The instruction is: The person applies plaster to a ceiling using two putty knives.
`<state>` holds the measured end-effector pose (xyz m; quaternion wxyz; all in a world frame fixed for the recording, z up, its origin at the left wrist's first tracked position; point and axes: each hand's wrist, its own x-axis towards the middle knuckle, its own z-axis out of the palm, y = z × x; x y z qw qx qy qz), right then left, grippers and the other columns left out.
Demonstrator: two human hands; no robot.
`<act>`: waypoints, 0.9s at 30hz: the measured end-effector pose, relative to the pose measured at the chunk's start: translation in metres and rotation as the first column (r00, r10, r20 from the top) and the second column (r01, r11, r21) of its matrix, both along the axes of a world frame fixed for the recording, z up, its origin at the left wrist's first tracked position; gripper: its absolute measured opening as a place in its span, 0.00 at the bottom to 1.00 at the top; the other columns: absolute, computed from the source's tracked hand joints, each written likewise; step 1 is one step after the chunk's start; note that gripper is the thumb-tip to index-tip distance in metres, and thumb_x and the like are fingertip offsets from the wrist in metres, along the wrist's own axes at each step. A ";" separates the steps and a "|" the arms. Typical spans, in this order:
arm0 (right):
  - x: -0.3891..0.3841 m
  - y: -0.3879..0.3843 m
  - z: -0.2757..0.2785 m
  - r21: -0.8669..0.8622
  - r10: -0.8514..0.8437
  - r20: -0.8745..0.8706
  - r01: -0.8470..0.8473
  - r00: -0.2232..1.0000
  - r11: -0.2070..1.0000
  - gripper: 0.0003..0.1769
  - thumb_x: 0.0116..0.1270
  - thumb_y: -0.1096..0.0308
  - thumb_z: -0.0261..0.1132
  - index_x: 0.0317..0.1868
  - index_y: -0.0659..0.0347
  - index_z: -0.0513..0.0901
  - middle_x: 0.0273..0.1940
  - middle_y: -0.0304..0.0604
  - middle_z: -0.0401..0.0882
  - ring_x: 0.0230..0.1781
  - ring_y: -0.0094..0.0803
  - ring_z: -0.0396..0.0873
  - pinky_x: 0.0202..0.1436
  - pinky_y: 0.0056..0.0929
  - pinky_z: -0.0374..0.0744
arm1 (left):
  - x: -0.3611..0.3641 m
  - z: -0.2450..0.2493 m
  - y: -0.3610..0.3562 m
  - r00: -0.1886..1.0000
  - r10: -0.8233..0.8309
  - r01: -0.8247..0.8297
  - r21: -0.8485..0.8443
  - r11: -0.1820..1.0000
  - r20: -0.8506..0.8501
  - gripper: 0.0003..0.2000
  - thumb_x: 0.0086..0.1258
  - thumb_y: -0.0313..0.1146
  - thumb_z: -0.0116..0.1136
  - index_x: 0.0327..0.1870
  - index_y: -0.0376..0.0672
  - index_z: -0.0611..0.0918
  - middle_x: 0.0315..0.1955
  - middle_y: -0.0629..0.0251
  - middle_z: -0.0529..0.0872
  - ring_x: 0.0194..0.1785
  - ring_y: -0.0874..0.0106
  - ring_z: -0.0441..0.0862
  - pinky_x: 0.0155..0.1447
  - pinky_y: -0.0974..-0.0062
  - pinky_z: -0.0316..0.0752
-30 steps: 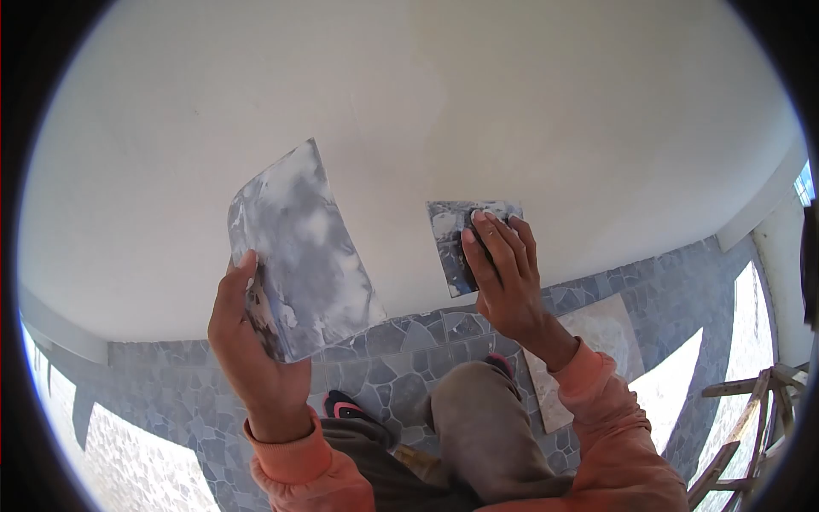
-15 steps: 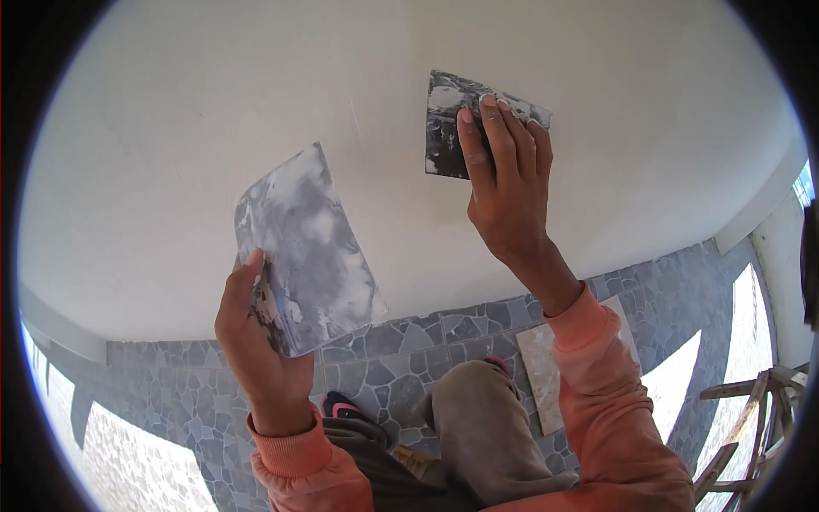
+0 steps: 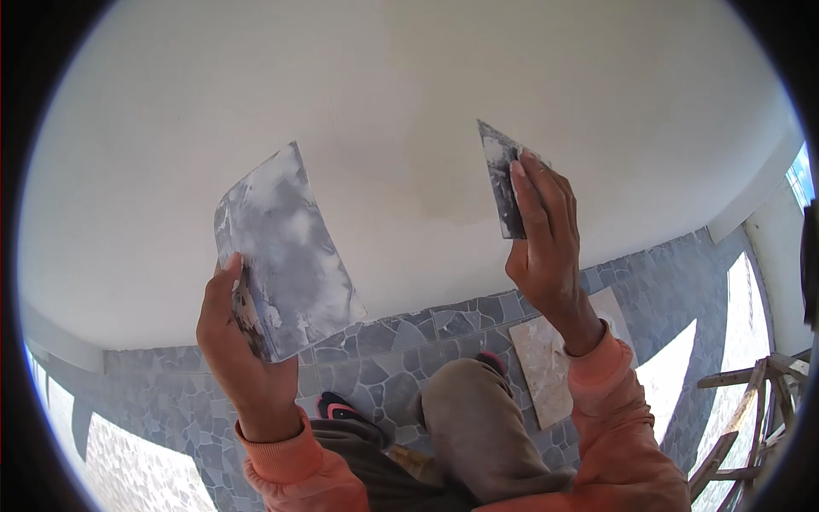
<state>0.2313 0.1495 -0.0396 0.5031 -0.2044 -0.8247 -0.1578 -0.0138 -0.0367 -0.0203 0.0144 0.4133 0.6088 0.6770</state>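
Observation:
My left hand is closed round the lower left edge of a wide grey putty plate, its thumb on the face. White putty is smeared across that face. At the right, my right hand grips a smaller dark putty scraper, fingers laid along its back. The scraper is turned nearly edge-on and has white smears too. Both tools are in front of a pale wall, which has a faintly darker, damp-looking patch left of the scraper.
Grey stone-patterned tiles cover the floor below the wall. A beige board lies by my knee. Farther right stands a wooden trestle-like frame. My legs are bent beneath my arms, and sunlit patches fall on the floor at both sides.
My right hand has moved right and down, and its scraper has turned more edge-on. My left hand and the plate have shifted slightly left. The darker wall patch now shows where the scraper was.

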 end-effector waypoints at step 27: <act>-0.002 0.000 -0.153 -0.297 0.064 0.205 0.000 0.977 0.955 0.37 0.58 0.84 0.62 0.71 0.60 0.72 0.71 0.52 0.66 0.68 0.47 0.71 0.72 0.58 0.64 | 0.000 0.001 0.002 0.858 0.072 -0.179 -0.165 0.970 -0.509 0.28 0.57 0.30 0.73 0.59 0.30 0.77 0.44 0.57 0.84 0.51 0.66 0.82 0.61 0.71 0.74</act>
